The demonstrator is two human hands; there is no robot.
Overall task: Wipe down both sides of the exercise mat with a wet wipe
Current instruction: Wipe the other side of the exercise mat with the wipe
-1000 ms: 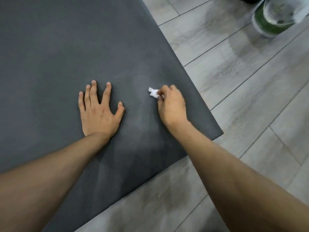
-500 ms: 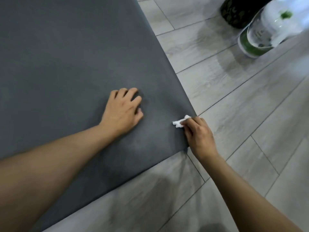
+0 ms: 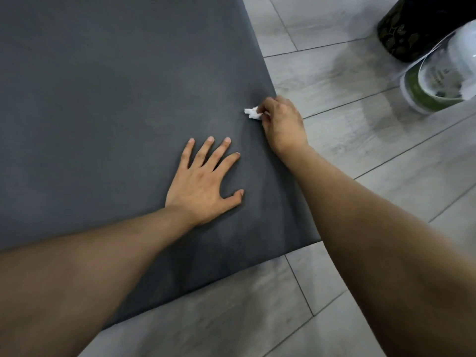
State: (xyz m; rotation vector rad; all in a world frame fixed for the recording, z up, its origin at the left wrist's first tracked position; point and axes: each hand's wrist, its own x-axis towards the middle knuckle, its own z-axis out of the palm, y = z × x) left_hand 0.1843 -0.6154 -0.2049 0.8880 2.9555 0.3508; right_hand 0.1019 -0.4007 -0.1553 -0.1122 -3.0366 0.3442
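The dark grey exercise mat (image 3: 103, 99) is being shown lying flat on a grey wood-look floor (image 3: 334, 161), and the upper left and centre of the frame are being filled by it. Its right edge is running from the top centre down to a corner right of centre. The mat is being pressed by the left hand (image 3: 203, 184) at the centre of the frame, palm down, with its fingers (image 3: 204, 155) straight and spread apart. A small crumpled white wet wipe (image 3: 253, 113) is being pinched by the right hand (image 3: 282, 124) just above and right of the left hand, close to the mat's right edge. The right hand's fingers (image 3: 268, 103) are being kept curled together on the wipe, which is being held at the mat's surface. At the upper right, a clear container with a green band (image 3: 432, 91) and a dark patterned object (image 3: 412, 27) are being seen on the floor, well apart from the mat.
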